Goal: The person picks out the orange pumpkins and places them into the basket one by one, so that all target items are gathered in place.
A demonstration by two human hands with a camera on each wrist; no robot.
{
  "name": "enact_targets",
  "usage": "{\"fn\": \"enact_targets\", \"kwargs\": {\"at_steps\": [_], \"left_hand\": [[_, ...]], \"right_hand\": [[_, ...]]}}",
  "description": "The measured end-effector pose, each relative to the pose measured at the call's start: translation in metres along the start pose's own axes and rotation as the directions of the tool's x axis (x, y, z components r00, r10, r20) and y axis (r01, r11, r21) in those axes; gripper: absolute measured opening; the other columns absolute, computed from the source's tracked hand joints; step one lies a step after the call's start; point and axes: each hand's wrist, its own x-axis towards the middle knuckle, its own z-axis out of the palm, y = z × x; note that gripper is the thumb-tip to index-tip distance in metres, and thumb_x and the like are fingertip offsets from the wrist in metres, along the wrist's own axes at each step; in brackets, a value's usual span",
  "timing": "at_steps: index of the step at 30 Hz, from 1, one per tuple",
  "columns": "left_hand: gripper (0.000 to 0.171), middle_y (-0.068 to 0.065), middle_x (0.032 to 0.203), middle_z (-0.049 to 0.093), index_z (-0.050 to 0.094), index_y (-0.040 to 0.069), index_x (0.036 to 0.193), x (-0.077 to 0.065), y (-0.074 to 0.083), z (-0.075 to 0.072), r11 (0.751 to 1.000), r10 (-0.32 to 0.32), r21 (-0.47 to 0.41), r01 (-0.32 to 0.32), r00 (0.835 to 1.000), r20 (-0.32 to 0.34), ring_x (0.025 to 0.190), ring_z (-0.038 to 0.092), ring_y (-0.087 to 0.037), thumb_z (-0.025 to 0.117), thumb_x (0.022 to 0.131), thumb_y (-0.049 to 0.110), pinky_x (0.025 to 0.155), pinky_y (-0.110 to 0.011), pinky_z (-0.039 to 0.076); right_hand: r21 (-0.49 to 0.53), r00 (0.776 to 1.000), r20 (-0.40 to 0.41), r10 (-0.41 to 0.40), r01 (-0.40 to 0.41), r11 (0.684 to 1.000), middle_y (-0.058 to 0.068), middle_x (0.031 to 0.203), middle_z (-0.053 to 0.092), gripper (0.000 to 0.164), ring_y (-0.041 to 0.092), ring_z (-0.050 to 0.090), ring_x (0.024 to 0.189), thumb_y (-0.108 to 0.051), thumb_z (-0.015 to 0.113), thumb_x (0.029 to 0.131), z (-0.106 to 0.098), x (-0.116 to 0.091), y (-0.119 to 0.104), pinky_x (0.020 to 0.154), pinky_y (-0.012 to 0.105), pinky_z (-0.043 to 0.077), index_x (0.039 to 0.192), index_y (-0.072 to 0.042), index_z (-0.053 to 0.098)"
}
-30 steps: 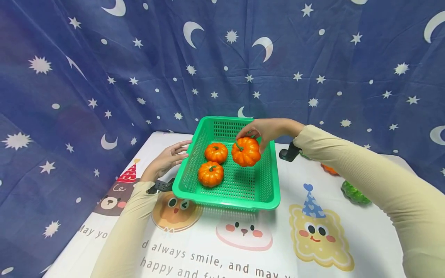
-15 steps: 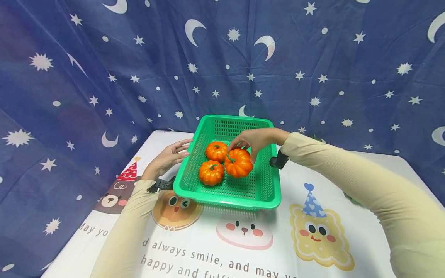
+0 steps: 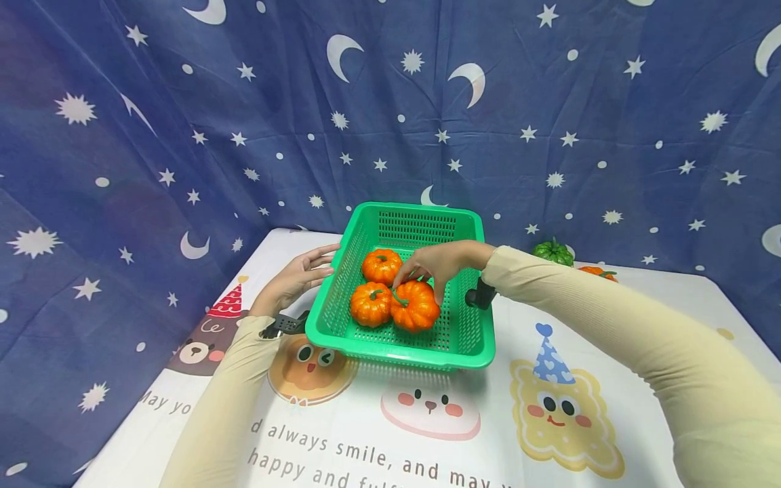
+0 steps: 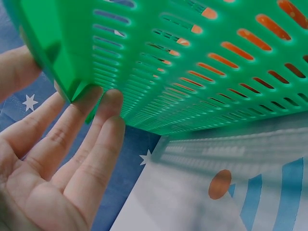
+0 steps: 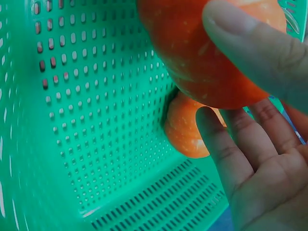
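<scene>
My right hand (image 3: 434, 263) reaches down into the green plastic basket (image 3: 399, 354) and grips an orange pumpkin (image 3: 418, 312), its green stem toward the left. In the right wrist view, the thumb (image 5: 255, 41) lies on one side of this pumpkin (image 5: 192, 57) and the fingers on the other. Two smaller orange pumpkins sit in the basket, one at the back (image 3: 382, 266) and one nearer (image 3: 369, 306), beside the gripped one. At the basket's left rim, my left hand (image 3: 297, 278) rests with extended fingers; the left wrist view has fingertips (image 4: 113, 101) against the rim's underside.
A green pumpkin (image 3: 553, 251) and an orange one (image 3: 598, 272) lie at the table's back right, partly behind the right sleeve (image 3: 586, 305). A printed white cloth (image 3: 451, 420) covers the table. A blue star-patterned curtain (image 3: 390, 102) hangs behind it.
My right hand has lowered the pumpkin, moving it left and toward me, down beside the other two. The left hand stays at the rim. The right sleeve now uncovers the back-right pumpkins.
</scene>
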Motion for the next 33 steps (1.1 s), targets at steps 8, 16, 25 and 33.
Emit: {"fn": "enact_targets", "kwargs": {"at_steps": [8,16,25,33], "left_hand": [[0.061,-0.019,0.149,0.033,0.026,0.010,0.149,0.000,0.000,0.002,1.000,-0.008,-0.012,0.008,1.000,-0.006,0.131,0.039,-0.029,0.051,0.094,0.003,0.112,-0.048,0.030],[0.062,-0.020,0.149,0.030,0.026,0.009,0.149,-0.001,0.001,0.002,1.000,-0.008,-0.023,0.008,1.000,-0.008,0.136,0.033,-0.036,0.052,0.093,0.003,0.112,-0.051,0.028],[0.062,-0.020,0.150,0.030,0.026,0.009,0.149,0.000,0.001,0.001,1.000,-0.010,-0.022,0.010,1.000,-0.007,0.137,0.032,-0.037,0.052,0.093,0.003,0.112,-0.052,0.027],[0.063,-0.019,0.151,0.029,0.026,0.010,0.149,0.000,0.002,0.001,1.000,-0.017,-0.020,0.017,1.000,-0.011,0.138,0.031,-0.036,0.054,0.093,0.004,0.113,-0.052,0.026]], "right_hand": [[0.004,0.999,0.033,0.023,-0.023,1.000,0.013,0.143,0.045,0.072,0.031,0.042,0.133,0.012,0.076,0.067,0.006,0.005,0.002,0.107,0.037,0.040,0.132,-0.010,0.053],[0.023,0.998,0.056,0.031,-0.033,0.999,0.014,0.143,0.045,0.073,0.031,0.042,0.133,0.013,0.076,0.066,0.011,0.010,0.003,0.107,0.038,0.040,0.132,-0.010,0.053],[0.041,0.996,0.082,0.042,-0.046,0.998,0.012,0.141,0.046,0.069,0.029,0.043,0.133,0.010,0.077,0.067,0.014,0.014,0.006,0.108,0.037,0.039,0.129,-0.009,0.053],[0.071,0.994,0.099,0.050,-0.057,0.996,0.011,0.141,0.046,0.063,0.029,0.041,0.134,0.010,0.077,0.067,0.017,0.017,0.007,0.108,0.037,0.038,0.121,-0.008,0.050]]}}
